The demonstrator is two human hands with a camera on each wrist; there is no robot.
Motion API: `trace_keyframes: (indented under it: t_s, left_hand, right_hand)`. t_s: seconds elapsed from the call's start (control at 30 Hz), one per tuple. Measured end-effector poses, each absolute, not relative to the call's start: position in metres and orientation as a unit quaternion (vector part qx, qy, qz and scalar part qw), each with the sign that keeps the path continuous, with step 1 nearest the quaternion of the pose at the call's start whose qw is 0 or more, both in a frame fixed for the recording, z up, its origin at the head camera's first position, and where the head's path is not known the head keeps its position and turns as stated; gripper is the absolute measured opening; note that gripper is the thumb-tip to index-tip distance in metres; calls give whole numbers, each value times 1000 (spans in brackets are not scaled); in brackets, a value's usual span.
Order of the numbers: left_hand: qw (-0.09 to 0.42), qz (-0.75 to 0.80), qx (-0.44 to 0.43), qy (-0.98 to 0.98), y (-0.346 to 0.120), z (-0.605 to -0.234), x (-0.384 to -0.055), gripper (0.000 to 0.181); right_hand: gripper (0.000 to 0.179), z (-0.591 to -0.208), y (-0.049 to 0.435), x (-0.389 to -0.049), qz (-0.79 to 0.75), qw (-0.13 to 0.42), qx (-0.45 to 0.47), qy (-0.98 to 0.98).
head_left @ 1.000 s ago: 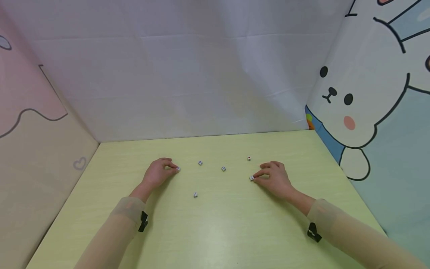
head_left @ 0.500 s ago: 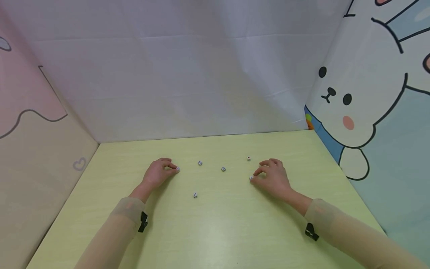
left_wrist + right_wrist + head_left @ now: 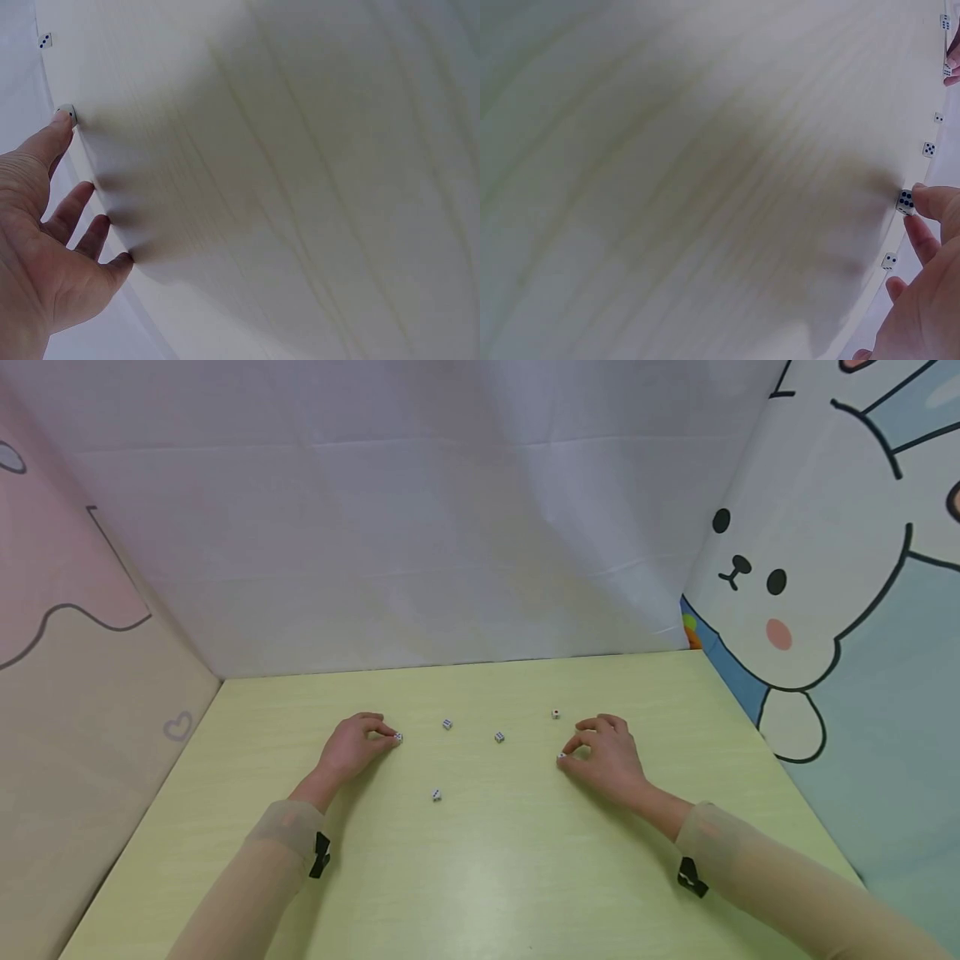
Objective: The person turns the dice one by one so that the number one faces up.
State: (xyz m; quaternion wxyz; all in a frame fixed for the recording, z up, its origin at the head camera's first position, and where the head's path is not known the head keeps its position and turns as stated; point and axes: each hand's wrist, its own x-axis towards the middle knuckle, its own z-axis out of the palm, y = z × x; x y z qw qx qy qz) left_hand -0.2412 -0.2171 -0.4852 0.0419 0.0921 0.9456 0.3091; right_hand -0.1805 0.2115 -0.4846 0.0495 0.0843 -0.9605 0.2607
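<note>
My left hand [image 3: 356,747] pinches a small white die [image 3: 399,737] between thumb and index finger, on the left part of the table. Dark pips and the tip of the thumb on this die [image 3: 71,114] show in the left wrist view, with the other fingers spread below. On the right, my right hand [image 3: 606,758] pinches another die [image 3: 561,757], mostly covered by the fingertips in the head view. Seen from the right wrist, that die [image 3: 905,201] sits between thumb and index finger, its six-pip face showing.
Several more dice lie apart on the pale table [image 3: 480,877]: one at back centre [image 3: 447,724], one mid-table [image 3: 499,737], a red-pipped die [image 3: 556,714] near the right hand, and a nearer die [image 3: 437,795]. A white sheet [image 3: 450,527] and printed side walls [image 3: 862,627] enclose it.
The right hand has shifted slightly left, its thumb and index finger drawing in around its die and covering more of it. The left hand and the loose dice stay put.
</note>
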Motion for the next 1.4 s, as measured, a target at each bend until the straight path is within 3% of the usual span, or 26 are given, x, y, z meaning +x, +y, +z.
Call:
trace_keyframes:
  t_s: [0.43,0.83,1.4]
  left_hand:
    - [43,309,93,946,-217,-485,-241,22]
    - [44,313,90,944,-217,-485,-240,23]
    - [43,313,93,944,-219,-487,-241,24]
  right_hand:
    - [8,-485,216,-180,264,46,102,-958]
    - [17,-482,219,-182,259,39,108,-959]
    - [8,-465,226,-195,139,23,166,-976]
